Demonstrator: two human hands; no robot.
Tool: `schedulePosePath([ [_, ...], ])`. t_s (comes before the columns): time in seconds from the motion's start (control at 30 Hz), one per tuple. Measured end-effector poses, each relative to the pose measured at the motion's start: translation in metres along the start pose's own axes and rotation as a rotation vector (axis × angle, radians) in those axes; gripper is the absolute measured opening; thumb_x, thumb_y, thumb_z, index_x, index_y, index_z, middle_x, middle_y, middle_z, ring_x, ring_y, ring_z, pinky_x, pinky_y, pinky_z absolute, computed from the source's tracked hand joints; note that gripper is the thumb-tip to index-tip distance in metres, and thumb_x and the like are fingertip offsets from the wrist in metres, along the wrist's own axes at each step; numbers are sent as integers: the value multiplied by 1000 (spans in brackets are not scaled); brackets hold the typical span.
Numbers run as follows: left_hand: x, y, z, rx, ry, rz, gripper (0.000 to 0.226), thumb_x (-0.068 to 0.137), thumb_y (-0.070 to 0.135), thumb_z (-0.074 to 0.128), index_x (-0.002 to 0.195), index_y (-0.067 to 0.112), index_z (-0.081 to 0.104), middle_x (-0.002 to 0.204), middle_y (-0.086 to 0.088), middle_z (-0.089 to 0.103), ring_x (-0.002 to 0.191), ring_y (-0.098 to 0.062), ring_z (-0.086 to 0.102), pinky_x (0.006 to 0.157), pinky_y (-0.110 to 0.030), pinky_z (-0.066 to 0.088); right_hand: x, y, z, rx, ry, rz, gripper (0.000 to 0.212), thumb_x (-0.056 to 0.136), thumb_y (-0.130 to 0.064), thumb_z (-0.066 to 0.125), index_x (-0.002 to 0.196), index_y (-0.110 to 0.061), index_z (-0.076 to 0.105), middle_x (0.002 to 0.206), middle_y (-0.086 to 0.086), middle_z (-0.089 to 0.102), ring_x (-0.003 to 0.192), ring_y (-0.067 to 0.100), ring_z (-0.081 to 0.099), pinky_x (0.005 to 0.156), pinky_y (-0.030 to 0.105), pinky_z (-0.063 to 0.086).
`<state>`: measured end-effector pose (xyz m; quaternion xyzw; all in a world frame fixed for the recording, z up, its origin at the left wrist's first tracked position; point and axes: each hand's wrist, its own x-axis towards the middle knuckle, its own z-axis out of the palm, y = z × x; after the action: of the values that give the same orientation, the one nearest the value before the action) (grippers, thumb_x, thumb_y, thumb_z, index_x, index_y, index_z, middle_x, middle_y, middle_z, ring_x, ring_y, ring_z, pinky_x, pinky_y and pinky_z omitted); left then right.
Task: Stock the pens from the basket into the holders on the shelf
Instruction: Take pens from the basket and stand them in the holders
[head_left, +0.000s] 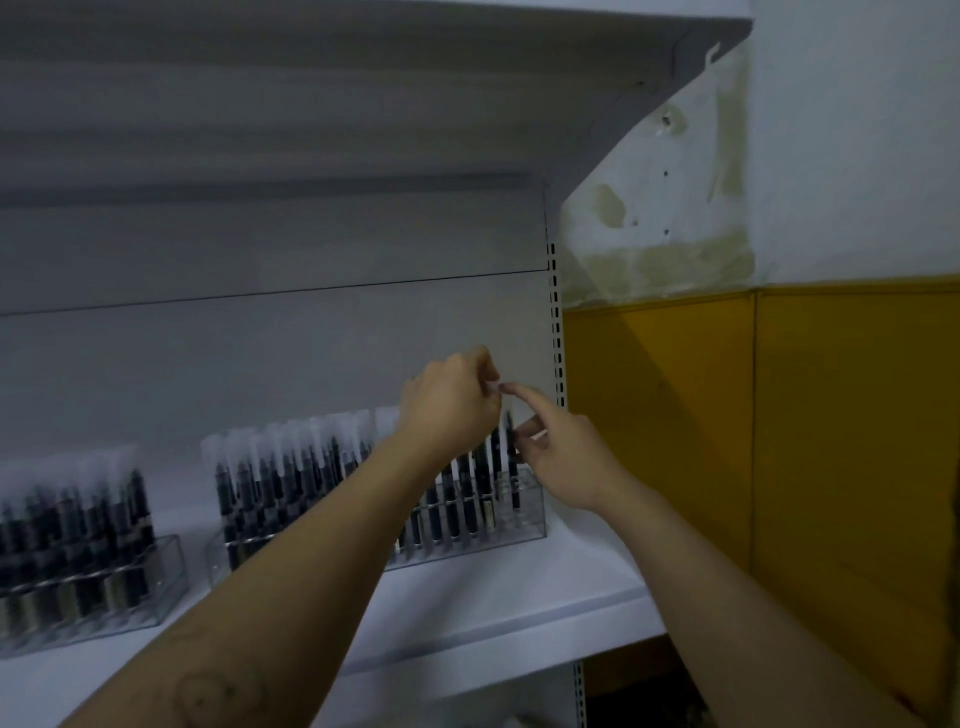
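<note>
- the black pen with a clear cap (514, 483) stands upright in the far-right slot of the clear acrylic holder (532, 519), at the rt end of the white shelf (519, 597)
- right hand (558, 460): thumb + curled fingers pinch the pen's shaft, index finger stretched out to its top
- left hand (452, 402): fingers curled tight by the cap tip, meeting that index; too blurry to tell if they grip it
- holder packed w/ other pens (291, 467); second clear holder (156, 571), also full, further left
- yellow wall panel (831, 415) just rt of the shelf
</note>
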<state>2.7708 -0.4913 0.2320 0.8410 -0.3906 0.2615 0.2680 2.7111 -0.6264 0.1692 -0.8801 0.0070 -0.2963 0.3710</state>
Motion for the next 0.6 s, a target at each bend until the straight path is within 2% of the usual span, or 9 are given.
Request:
schedulePosePath([
  [0.13, 1, 1, -2, 25, -44, -11, 4, 94, 22, 51, 97, 21, 52, 92, -6, 68, 83, -28, 62, 79, -44, 53, 5, -5, -2, -35, -43, -6, 55, 98, -10, 47, 140, -44, 36, 91, -4, 62, 64, 11, 57, 45, 13, 38],
  [0.23, 3, 1, -5, 26, -73, -30, 3, 94, 21, 50, 97, 21, 50, 90, -6, 67, 83, -28, 63, 82, -45, 52, 7, -7, -4, -31, -41, 10, 54, 98, -9, 46, 138, -43, 38, 92, -1, 62, 60, 11, 53, 44, 14, 38],
  [0.37, 3, 6, -2, 54, -67, -59, 5, 92, 21, 51, 96, 22, 49, 94, -5, 67, 85, -28, 62, 83, -45, 51, 1, -11, -2, -47, -50, 20, 56, 98, -13, 49, 142, -44, 33, 92, -9, 60, 71, 8, 57, 52, 15, 38],
  [0.6, 5, 12, -1, 40, -64, -89, 9, 88, 19, 54, 92, 23, 47, 86, -2, 63, 77, -23, 55, 85, -43, 48, -9, -17, -4, -36, -68, 75, 69, 97, -9, 51, 150, -40, 20, 105, -4, 55, 92, 16, 59, 70, 23, 45],
])
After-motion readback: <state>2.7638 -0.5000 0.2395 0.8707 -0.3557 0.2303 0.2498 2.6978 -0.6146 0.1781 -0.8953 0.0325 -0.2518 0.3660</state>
